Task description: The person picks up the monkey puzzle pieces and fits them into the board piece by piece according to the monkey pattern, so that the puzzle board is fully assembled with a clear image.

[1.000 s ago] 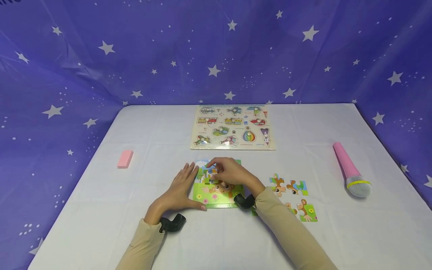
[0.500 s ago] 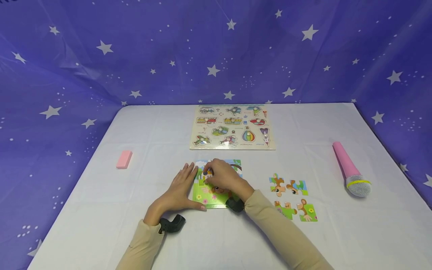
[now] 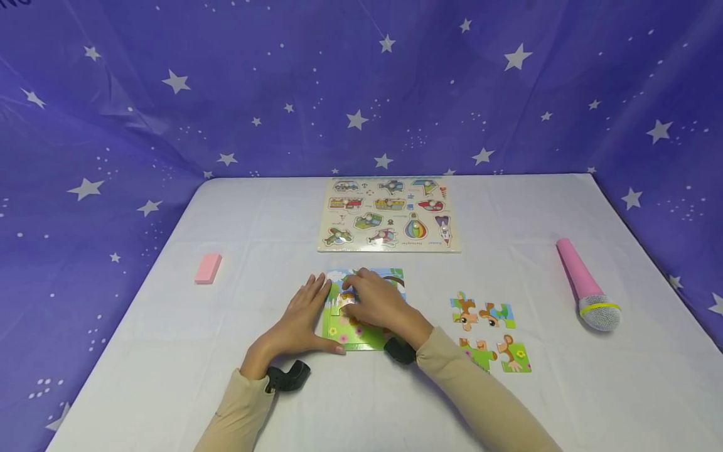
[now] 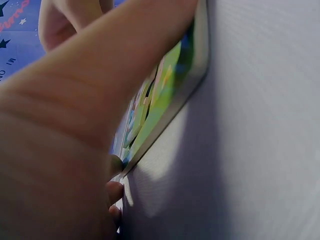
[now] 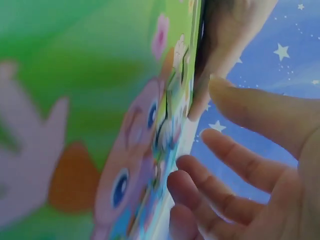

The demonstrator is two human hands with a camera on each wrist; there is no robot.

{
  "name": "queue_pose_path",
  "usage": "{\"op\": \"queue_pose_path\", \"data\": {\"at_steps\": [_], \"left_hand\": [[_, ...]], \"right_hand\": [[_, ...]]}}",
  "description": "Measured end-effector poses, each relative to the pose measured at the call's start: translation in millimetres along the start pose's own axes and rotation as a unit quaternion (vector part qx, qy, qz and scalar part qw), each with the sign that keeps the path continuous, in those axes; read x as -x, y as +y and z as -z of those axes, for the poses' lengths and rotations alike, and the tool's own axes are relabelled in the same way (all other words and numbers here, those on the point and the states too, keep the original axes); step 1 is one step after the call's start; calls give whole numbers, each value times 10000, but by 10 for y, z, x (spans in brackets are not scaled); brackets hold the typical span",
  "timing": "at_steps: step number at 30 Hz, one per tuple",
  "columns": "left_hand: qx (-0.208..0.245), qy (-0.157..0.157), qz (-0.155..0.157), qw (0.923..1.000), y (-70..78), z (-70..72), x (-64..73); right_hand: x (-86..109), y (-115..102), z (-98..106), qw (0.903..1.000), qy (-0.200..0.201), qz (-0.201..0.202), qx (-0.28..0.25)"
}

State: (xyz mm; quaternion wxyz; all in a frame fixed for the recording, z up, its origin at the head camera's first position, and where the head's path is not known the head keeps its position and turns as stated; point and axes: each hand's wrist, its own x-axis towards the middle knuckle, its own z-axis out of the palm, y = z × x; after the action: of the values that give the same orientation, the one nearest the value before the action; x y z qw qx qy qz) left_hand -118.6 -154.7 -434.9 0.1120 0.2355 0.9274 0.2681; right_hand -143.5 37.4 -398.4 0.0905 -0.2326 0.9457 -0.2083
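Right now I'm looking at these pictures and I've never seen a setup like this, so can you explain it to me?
No robot here: a person in beige sleeves is working at a table with a white cloth. The wide picture comes from a head-worn camera looking forward and down. The two tilted close-ups come from the black wrist cameras.

The left hand rests along the left edge of a jigsaw board. The right hand is over that board, fingers bent; I can't tell whether it pinches anything.

Loose monkey jigsaw pieces lie to the right. Behind the board is a vehicle peg puzzle. A pink block lies at left, a pink microphone at far right.
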Motion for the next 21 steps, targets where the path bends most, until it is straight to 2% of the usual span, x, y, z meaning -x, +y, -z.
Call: {"op": "queue_pose_path", "data": {"at_steps": [4,10,14,18,21], "left_hand": [[-16,-4,34,10000,2,3,2],[14,-50,82,10000,4,5,17],[10,-49,34,10000,3,8,20],[-5,-15,-23,10000,3,11,19],[-16,33,-54,10000,2,7,18]], "right_hand": [[105,55,30,9977,35,662,171],[301,79,3,9865,-149,1578,411],[398,52,-34,9820,-446,1784,429],[441,35,-52,9809,-735,1736,472],[450,33,-52,9801,-773,1742,556]]}}
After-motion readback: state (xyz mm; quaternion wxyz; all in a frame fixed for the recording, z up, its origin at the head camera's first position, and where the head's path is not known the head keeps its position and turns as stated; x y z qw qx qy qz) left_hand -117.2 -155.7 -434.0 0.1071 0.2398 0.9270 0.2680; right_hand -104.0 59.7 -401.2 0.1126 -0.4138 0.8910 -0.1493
